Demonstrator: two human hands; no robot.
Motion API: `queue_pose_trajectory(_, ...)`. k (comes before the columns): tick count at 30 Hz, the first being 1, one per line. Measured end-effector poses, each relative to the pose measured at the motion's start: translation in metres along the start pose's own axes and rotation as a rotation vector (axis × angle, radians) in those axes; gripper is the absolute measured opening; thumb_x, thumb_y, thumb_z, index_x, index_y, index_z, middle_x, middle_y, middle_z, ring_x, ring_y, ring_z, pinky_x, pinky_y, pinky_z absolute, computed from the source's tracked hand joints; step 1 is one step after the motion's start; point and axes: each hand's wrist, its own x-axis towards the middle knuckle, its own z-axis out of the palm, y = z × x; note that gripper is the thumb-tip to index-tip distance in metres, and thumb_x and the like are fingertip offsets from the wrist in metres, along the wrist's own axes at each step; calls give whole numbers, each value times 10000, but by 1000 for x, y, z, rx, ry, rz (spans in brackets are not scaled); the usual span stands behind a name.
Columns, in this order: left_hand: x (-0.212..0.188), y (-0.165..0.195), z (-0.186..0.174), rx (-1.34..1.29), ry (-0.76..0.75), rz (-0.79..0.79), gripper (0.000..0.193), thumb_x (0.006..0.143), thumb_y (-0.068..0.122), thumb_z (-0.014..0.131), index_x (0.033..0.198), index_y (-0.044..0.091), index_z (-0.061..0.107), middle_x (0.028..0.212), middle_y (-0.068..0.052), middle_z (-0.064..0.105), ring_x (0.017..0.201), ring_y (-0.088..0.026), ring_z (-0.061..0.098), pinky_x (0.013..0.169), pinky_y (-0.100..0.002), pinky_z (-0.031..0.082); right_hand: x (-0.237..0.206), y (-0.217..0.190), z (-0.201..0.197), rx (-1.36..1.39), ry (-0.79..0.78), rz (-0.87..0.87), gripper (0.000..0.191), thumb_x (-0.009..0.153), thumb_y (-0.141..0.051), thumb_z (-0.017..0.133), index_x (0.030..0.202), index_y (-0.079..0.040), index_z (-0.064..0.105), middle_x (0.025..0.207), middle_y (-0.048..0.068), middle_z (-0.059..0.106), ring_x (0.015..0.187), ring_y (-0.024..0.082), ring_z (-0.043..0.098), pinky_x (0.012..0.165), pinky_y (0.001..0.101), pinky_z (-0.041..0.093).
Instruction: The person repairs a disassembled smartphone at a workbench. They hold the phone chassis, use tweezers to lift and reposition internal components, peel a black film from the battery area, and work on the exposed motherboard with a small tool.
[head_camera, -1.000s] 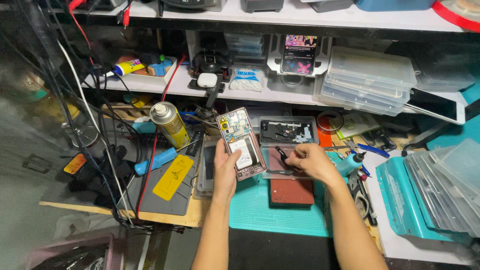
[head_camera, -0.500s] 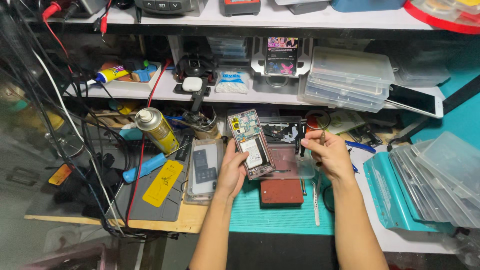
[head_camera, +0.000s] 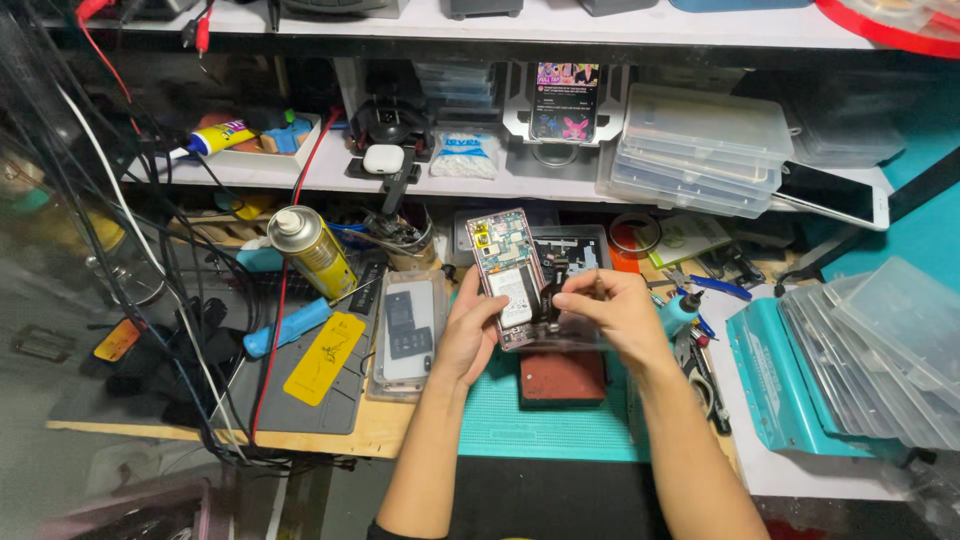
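The opened phone (head_camera: 510, 282) is held tilted above the desk (head_camera: 545, 425), just over the red pad (head_camera: 562, 377), in the left hand (head_camera: 470, 335), whose grip is wrapped round its lower edge. The right hand (head_camera: 612, 312), half a second ago off to the phone's right, now pinches something small at its right edge, so work on its insides looks under way. Open room lies only below the phone; the spray can (head_camera: 312, 250) and the tools (head_camera: 700, 335) hem in both sides.

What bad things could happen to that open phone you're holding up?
The left hand holds the opened phone in the air by its edge, so it might slip and fall onto the red pad. The right hand pinches right at its bare insides, so a tiny part could bend. The spray can stands close enough to knock.
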Motion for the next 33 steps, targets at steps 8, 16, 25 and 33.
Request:
queue_pose_trajectory(8,2,3,3,14,-28,-79,574,986,30,570,1529,29,384,1305,-164,651,1168,-226,653,968,-361,542,3,-6,21,-85,-112,-73,109,803,-58,837,873,-7,772,707,1,675,617,61,567,547,239,424)
queue_pose_trajectory(16,8,0,1,-6,4,-64,548,987,33,557,1512,10,401,1359,-149,619,1214,-220,634,998,-354,542,12,3,8,-30,-34,-47,113,806,-66,823,891,-28,759,725,-16,695,621,41,569,537,219,386)
queue_pose_trajectory(25,17,12,-22,103,144,160,513,981,-20,515,1484,12,415,1328,-164,634,1191,-232,651,1002,-368,546,51,37,-49,-483,-62,-164,203,814,-132,807,965,2,791,596,-43,511,585,56,440,535,273,381)
queue_pose_trajectory(33,14,16,-30,111,196,153,494,981,-22,501,1468,11,431,1285,-183,659,1147,-249,675,959,-378,559,63,55,-18,-624,-158,-152,264,886,-195,785,835,44,683,600,78,511,602,128,474,581,331,443)
